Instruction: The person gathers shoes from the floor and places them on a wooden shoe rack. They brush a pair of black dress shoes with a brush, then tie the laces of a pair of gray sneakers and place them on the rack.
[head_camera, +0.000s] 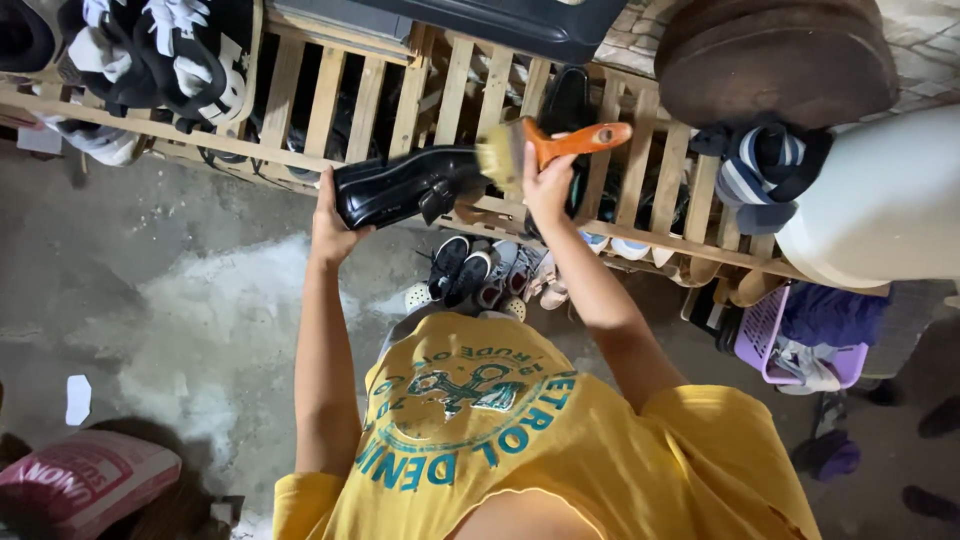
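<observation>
Here the left hand (330, 222) is wrapped around the heel end of a glossy black leather shoe (405, 186), held up in the air at about eleven o'clock from the yellow shirt (520, 440). The right hand (548, 180) is curled around the orange handle of a brush (545, 145), its bristles touching the shoe's toe end at twelve o'clock. The shoe looks stiff and fairly light, with a slick polished upper, so the heel and sole probably offer the surest grip. The brush seems light and rigid. Just behind both hands runs a wooden slatted rack (450, 95); small shoes (480, 275) lie on the concrete floor (150, 300) below. Open room lies toward nine o'clock.
</observation>
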